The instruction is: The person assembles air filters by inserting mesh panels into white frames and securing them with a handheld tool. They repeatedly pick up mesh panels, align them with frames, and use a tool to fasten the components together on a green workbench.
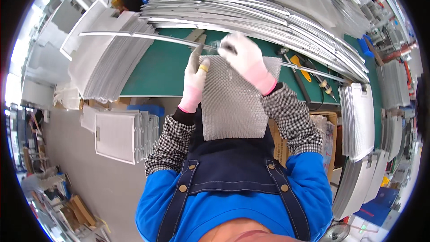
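A silver metal mesh sheet (235, 103) hangs in front of my apron, its top edge near the table's front. My left hand (195, 78), in a white glove with a pink cuff, pinches the sheet's upper left corner, thumb along its edge. My gloved right hand (244, 56) is over the top edge, slightly blurred, with its fingers curled. A thin clear wisp shows by its fingertips; what it holds is unclear. A long thin metal strip (156, 38) runs crosswise behind the sheet, passing close to both hands.
Long metal frame strips (215, 13) are piled along the back of the green table (143, 74). Stacked filter panels stand at the left (112, 60) and right (358, 121). A hammer (298, 78), a yellow-handled tool (302, 68) and a power screwdriver (323, 83) lie at right.
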{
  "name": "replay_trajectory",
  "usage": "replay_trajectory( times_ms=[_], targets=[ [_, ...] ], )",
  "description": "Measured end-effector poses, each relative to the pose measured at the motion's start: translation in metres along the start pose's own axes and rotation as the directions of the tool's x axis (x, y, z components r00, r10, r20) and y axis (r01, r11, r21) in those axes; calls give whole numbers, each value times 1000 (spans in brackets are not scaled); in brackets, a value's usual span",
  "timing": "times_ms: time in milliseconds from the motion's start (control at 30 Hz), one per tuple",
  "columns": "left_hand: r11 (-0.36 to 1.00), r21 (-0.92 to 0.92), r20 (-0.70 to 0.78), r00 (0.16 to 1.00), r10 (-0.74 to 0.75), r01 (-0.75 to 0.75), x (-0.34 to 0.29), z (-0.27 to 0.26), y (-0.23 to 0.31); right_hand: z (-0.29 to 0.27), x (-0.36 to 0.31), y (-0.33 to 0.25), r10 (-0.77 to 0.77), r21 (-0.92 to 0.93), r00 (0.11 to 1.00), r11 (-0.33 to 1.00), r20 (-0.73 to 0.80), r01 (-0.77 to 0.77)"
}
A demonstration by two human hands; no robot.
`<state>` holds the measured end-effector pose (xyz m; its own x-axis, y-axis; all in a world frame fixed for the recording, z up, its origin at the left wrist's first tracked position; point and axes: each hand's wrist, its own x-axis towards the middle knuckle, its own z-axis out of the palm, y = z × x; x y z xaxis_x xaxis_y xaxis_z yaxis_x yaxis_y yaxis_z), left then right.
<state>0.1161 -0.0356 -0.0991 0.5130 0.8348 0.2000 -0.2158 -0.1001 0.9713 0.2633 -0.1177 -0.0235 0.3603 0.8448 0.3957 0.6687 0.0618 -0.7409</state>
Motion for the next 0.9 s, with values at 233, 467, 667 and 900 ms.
replay_trajectory(
  times_ms=[233,467,667,900],
  targets=[
    [996,-35,96,992,-83,87,-4,5,10,-116,-49,23,209,599,974,791,-82,-120],
    [996,84,139,990,-6,-6,4,-7,-4,-203,-308,77,613,586,769,696,-183,-415],
    [972,226,121,988,-94,65,9,-6,-11,-239,-597,157,788,755,-73,554,-612,-350],
    [954,275,15,991,-131,122,2,7,1,-307,-681,271,183,-358,333,-125,-925,-925]
  ],
)
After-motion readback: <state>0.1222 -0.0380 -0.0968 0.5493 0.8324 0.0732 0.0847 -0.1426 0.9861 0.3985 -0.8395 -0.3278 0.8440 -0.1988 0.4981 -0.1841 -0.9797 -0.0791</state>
